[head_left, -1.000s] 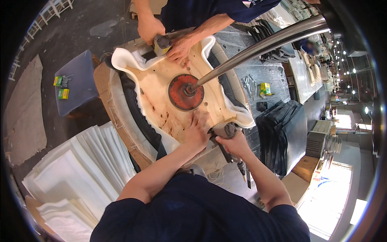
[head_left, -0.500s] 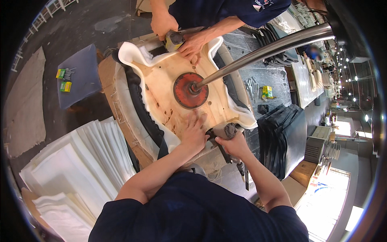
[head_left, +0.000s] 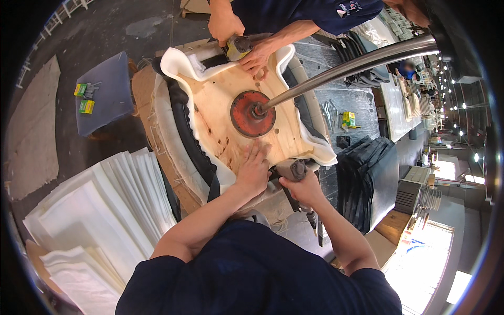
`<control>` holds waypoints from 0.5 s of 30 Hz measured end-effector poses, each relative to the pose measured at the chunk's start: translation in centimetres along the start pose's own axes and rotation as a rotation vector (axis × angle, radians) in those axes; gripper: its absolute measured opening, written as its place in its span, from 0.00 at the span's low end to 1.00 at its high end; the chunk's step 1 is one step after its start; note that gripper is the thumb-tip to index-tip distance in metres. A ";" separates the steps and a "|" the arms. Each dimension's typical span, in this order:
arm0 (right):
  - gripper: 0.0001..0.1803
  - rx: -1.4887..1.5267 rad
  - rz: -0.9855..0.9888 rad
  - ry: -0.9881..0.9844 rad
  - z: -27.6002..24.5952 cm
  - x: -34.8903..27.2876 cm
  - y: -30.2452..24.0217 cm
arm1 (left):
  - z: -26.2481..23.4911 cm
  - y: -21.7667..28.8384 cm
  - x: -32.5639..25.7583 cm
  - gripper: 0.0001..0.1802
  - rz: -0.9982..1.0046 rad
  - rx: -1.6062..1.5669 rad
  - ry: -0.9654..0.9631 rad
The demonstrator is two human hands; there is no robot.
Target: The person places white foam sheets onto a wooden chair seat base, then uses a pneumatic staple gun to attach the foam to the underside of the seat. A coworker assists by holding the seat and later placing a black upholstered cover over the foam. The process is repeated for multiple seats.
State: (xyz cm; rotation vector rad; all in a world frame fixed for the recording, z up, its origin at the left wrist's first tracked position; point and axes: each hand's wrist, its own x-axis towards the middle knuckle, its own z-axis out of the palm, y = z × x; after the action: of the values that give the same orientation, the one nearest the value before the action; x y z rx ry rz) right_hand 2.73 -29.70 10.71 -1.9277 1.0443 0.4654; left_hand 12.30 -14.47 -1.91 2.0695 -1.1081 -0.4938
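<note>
A curved plywood seat board (head_left: 210, 110) with white padding (head_left: 173, 63) around its edge lies on a light cushion form, with black fabric (head_left: 181, 113) between them. The red round disc (head_left: 253, 114) of a metal rod (head_left: 346, 68) bears on the board's middle. My left hand (head_left: 254, 167) rests flat on the near edge, fingers stretched toward the disc. In my right hand (head_left: 304, 188) is a grey staple gun (head_left: 292, 170), its nose by the near edge, beside my left fingers. The staple gun's tip is hidden.
Across the board, a co-worker's hand (head_left: 226, 25) grips another staple gun (head_left: 238, 48); their other hand (head_left: 257, 59) presses the far edge. White padding sheets (head_left: 100, 205) are stacked at left, black sheets (head_left: 367, 178) at right. Yellow-green boxes (head_left: 348, 119) and loose staple strips (head_left: 329, 113) lie nearby.
The co-worker's staple gun has shifted slightly right along the far edge. My hands keep nearly the same places on the near edge; the whole view has moved a little.
</note>
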 end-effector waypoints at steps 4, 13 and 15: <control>0.24 0.002 0.023 -0.041 -0.2 -0.7 0.3 | -0.4 0.2 0.0 0.16 -0.021 -0.014 -0.013; 0.25 -0.004 0.007 -0.076 0.3 -0.7 -0.1 | 0.0 0.0 0.1 0.09 0.003 -0.086 0.086; 0.25 -0.070 0.047 -0.084 0.3 -0.5 -0.5 | 0.1 -0.1 0.0 0.12 -0.014 -0.085 0.039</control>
State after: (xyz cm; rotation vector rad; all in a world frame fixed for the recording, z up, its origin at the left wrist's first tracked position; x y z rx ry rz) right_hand 2.89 -29.05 11.16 -1.9309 1.0325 0.6110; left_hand 12.31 -14.47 -2.04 2.0064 -1.0331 -0.4972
